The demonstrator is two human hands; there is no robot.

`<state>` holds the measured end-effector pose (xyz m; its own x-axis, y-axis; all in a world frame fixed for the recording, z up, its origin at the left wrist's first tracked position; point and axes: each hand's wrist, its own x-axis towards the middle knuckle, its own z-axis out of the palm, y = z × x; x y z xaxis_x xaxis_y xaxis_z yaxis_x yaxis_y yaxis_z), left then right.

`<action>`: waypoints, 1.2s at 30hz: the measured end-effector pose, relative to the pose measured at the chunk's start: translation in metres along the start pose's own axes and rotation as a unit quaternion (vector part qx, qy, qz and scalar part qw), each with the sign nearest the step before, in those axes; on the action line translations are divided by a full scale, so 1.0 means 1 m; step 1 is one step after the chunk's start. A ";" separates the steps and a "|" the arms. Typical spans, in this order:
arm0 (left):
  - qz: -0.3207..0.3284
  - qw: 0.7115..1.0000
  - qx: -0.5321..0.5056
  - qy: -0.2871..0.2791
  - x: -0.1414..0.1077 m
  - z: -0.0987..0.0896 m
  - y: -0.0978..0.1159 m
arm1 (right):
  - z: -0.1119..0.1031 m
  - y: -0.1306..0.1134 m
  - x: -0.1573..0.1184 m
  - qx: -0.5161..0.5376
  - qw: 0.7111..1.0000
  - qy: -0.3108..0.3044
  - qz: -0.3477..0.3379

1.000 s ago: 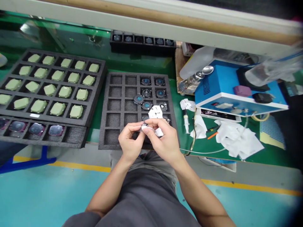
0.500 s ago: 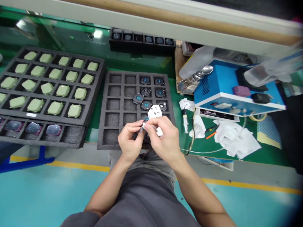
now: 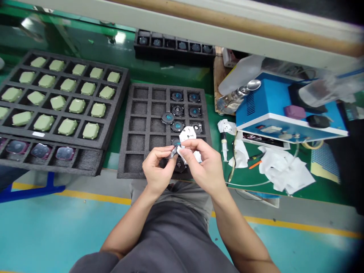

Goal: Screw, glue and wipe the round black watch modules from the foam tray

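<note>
My left hand (image 3: 157, 168) is closed, pinching a small dark watch case (image 3: 173, 152) on edge between thumb and fingers. In my right hand (image 3: 206, 165) is a crumpled white wipe (image 3: 188, 133) with dark smudges; its lower folds press near the watch case. Both hands are over the front right part of a dark foam tray (image 3: 148, 113). Round black watches lie in the tray's right-hand cells, among them a watch (image 3: 176, 96) at the back. One loose watch (image 3: 168, 118) rests across a divider. My fingers partly hide the watch case.
Foam trays of green square cases (image 3: 91, 131) stand at left, above purple watches (image 3: 65, 153). On the right are a blue machine (image 3: 264, 102), a syringe (image 3: 224, 146), used wipes (image 3: 280, 167) and a metal pump bottle (image 3: 231, 102). A shelf edge (image 3: 182, 26) crosses the back.
My right hand has shifted slightly right and the wipe has drawn a little away from the watch case, which shows more. My left hand keeps its pinch. The camera view has moved slightly.
</note>
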<state>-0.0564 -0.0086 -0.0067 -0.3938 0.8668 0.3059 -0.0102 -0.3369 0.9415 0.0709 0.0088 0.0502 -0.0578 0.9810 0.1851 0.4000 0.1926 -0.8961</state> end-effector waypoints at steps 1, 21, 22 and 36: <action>-0.001 1.000 0.001 -0.001 0.000 0.000 0.000 | 0.001 0.001 0.001 0.003 1.000 -0.007 0.003; 0.002 0.997 0.049 -0.068 0.008 -0.006 0.002 | -0.014 0.020 0.015 -0.124 0.986 0.102 -0.049; 0.008 0.995 0.067 -0.078 0.008 -0.007 0.001 | -0.015 0.019 0.013 -0.104 0.989 0.100 -0.041; 0.048 0.995 0.071 -0.040 0.002 -0.005 -0.001 | 0.012 0.004 0.000 -0.171 0.966 0.097 -0.166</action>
<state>-0.0615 -0.0086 -0.0078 -0.3120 0.8613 0.4010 0.1570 -0.3695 0.9159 0.0617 0.0093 0.0421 -0.0749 0.8374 0.5414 0.6700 0.4443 -0.5947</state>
